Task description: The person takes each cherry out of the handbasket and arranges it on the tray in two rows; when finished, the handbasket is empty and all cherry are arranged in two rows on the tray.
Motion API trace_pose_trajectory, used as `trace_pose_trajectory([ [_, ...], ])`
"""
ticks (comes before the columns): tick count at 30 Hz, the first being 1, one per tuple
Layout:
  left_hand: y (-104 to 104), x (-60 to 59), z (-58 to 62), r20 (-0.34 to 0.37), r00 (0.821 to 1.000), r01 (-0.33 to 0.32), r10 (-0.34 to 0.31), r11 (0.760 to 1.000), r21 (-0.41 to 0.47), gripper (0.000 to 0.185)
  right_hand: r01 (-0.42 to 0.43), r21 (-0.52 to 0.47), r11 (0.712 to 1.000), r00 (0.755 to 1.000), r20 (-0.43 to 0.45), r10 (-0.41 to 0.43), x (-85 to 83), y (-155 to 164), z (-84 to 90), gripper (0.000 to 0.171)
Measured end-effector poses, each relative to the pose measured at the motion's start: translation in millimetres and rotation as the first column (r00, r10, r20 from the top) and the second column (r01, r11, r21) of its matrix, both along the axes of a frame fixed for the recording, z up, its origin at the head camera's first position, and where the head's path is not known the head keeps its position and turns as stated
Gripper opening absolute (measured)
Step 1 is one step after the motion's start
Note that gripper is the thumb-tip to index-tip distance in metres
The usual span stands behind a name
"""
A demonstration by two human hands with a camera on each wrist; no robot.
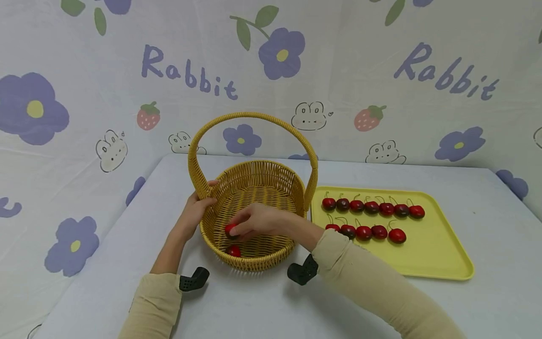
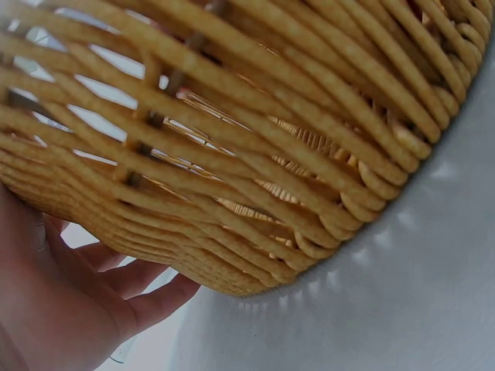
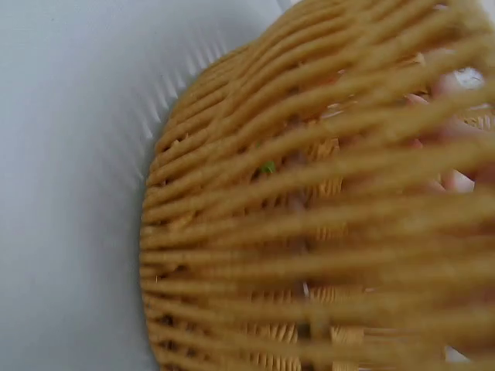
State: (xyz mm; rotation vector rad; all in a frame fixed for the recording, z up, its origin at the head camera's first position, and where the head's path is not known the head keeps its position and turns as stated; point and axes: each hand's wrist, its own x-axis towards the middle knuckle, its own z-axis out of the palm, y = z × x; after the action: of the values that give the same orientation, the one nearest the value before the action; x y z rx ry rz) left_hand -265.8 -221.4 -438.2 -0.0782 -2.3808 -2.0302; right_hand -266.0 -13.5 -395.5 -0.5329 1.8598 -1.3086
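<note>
A red cherry (image 1: 230, 229) sits pinched between the fingertips of the right hand (image 1: 258, 220), low inside the woven yellow basket (image 1: 254, 214), toward its near left side and close above the basket floor; whether it touches the weave I cannot tell. The fingers of that hand are curled together around the fruit, the thumb hidden behind them. A second cherry (image 1: 234, 251) lies on the basket floor just nearer than the held one, close to the near wall. The left hand (image 1: 195, 210) grips the left rim of the basket beside the foot of the tall arched handle (image 1: 252, 116), its thumb hooked over the rim and its fingers wrapped down the outside wall; the left wrist view shows those fingers (image 2: 143, 297) pressed together under the curve of the wicker. The right wrist view, looking through the slats, catches only blurred fingertips (image 3: 456, 179) inside. The basket stands on a pale table (image 1: 262, 306), about the middle of it. Just to its right, touching or nearly touching, lies a flat yellow tray (image 1: 444, 254) carrying 12 more cherries in 2 rows, 7 in the far row (image 1: 372, 206) and 5 in the near row (image 1: 366, 231), stems pointing up and away. Both forearms wear beige sleeves (image 1: 372, 282). Behind the table hangs a cloth backdrop (image 1: 84, 94) printed with purple flowers, rabbits, strawberries and the word Rabbit.
</note>
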Motion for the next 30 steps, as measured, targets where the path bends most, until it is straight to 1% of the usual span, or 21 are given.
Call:
trace_pose_trajectory([
  [3,0.5,0.0,0.3,0.004,1.0,0.0,0.0,1.0,0.0,0.047,0.002,0.025,1.0,0.997,-0.076,0.0,2.7,10.2,4.9,0.034],
  [7,0.9,0.1,2.5,0.007,1.0,0.0,0.0,1.0,-0.004,0.048,-0.002,0.051,0.999,0.984,-0.176,0.011,10.0,23.7,15.2,0.035],
  [9,0.5,-0.3,3.3,0.006,1.0,-0.002,0.002,1.0,-0.006,0.048,-0.005,0.039,0.999,0.98,-0.197,0.012,13.8,29.9,21.2,0.035],
  [14,-1.0,-0.6,3.4,0.006,1.0,0.001,-0.001,1.0,-0.007,0.048,-0.012,-0.005,1.0,0.975,-0.224,0.01,20.9,44.6,32.7,0.034],
  [22,-0.5,1.0,1.7,0.006,1.0,0.005,-0.005,1.0,0.001,0.048,-0.001,-0.004,1.0,0.956,-0.292,0.0,26.4,68.7,35.4,0.038],
  [26,0.3,0.8,1.4,0.006,1.0,0.003,-0.003,1.0,-0.003,0.048,0.015,-0.049,0.999,0.962,-0.272,-0.028,28.2,84.3,35.1,0.043],
  [30,0.2,0.6,1.2,0.004,1.0,0.003,-0.003,1.0,-0.008,0.048,0.039,-0.081,0.996,0.965,-0.256,-0.059,30.4,99.8,36.6,0.041],
])
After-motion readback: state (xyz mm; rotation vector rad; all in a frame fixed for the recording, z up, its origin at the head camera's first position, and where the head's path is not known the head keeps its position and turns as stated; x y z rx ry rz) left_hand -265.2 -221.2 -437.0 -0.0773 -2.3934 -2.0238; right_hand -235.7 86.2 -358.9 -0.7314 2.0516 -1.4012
